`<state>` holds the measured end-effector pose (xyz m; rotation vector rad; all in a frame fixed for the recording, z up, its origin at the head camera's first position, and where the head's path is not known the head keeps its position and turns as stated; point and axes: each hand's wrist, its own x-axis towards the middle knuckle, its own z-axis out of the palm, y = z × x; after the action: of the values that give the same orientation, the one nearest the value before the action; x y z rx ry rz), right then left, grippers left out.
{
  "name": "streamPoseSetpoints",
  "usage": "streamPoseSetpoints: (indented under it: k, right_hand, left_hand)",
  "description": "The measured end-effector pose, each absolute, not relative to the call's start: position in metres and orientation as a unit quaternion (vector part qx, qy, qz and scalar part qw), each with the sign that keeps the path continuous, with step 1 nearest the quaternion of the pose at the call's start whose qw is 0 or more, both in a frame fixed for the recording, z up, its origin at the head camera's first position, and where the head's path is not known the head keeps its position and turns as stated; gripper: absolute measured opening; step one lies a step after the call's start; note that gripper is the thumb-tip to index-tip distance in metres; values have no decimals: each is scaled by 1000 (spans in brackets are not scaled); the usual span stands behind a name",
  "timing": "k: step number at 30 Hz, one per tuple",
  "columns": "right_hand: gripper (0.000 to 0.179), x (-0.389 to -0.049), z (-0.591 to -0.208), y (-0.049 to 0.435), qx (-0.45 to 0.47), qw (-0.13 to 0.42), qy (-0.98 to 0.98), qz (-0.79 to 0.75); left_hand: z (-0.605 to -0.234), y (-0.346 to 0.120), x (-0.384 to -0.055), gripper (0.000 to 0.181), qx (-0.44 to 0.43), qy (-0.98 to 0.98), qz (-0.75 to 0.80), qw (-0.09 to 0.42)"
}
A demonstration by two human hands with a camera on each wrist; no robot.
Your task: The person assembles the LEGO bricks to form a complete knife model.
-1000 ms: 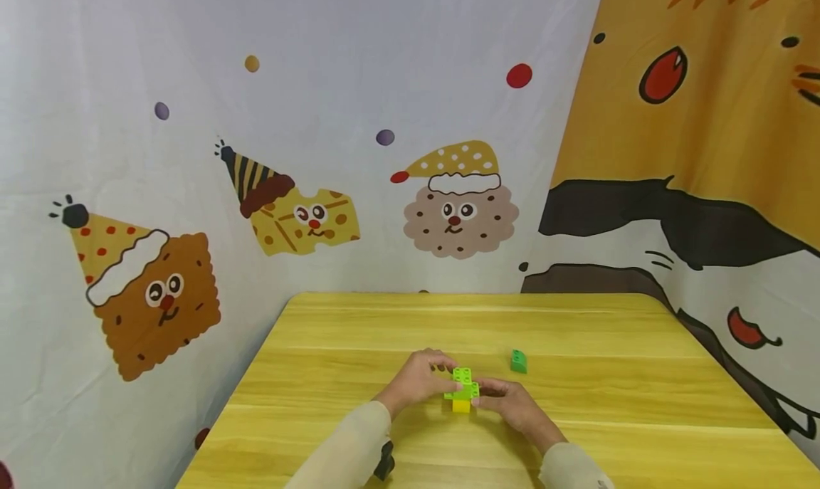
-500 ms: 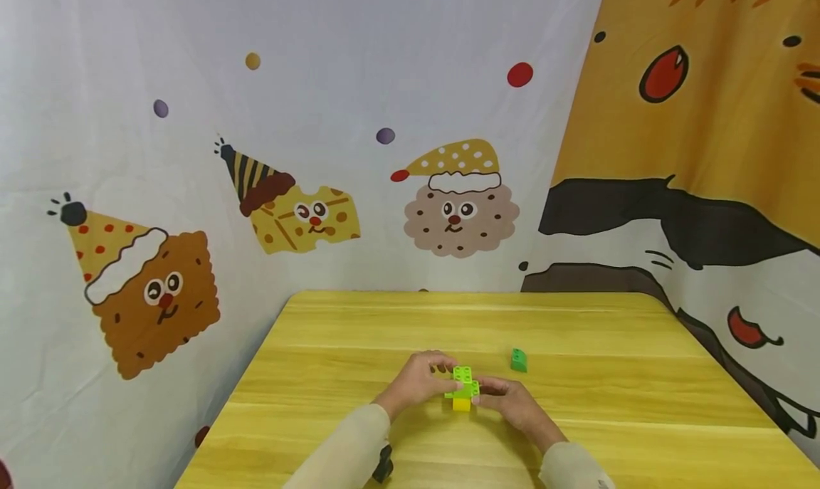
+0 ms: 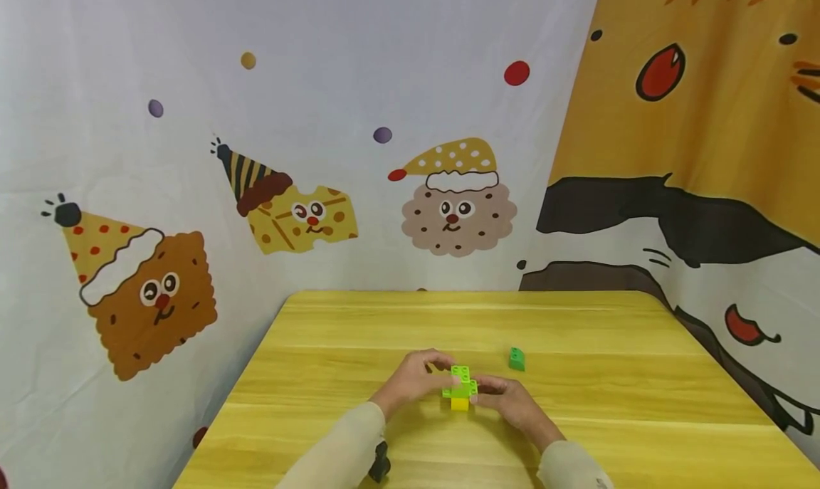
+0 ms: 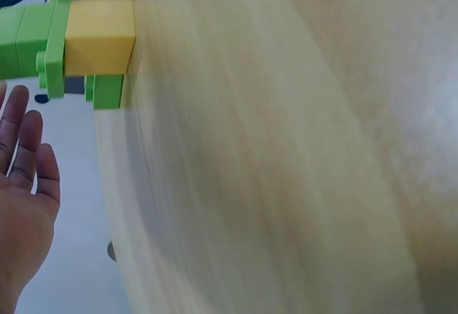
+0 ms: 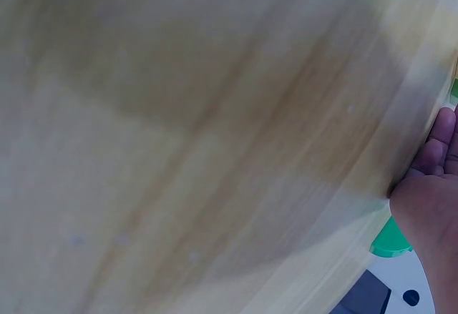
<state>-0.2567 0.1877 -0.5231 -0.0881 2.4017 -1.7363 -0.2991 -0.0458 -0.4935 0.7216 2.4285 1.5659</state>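
Note:
A small stack of toy building bricks stands near the table's middle in the head view. Its light green bricks (image 3: 460, 388) sit above a yellow brick (image 3: 459, 404), with green pieces jutting out at both sides. My left hand (image 3: 413, 382) pinches the upper green brick, thumb at the front and fingers behind. From the right, my right hand (image 3: 510, 398) pinches the jutting green piece between thumb and fingers. In the left wrist view, the yellow brick (image 4: 100, 36) shows its side, and the other fingers (image 4: 25, 142) of the left hand extend below the stack.
A darker green curved brick (image 3: 517, 359) lies on the wooden table (image 3: 359, 325), beyond the right hand. A black object (image 3: 380, 462) shows at the left sleeve. A cartoon-printed cloth (image 3: 359, 83) hangs behind the table.
The left thumb sits slightly higher on the green brick. Both hands otherwise keep their places at the stack, and the head view has shifted slightly.

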Motion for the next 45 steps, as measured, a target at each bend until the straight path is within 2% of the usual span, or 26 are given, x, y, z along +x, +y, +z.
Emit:
streamPoseSetpoints:
  k: [15,32,40,45]
  right_hand:
    - [54,-255,-524,188,-32,91,809,-580]
    - [56,-256,-522,189,-34,100,805,-584]
    - [54,-256,-522,187,-33,99,804,-586]
    - [58,-257,-521,188,-29,104,806,-582]
  left_hand:
    - [-506,-68,-334,41,192,839,504,71]
    - [-519,-41,-359,39,188,852,473,124]
    - [-524,-37,-363,35,194,862,455,113]
    - [-525,-36,-366,29,197,871,445,76]
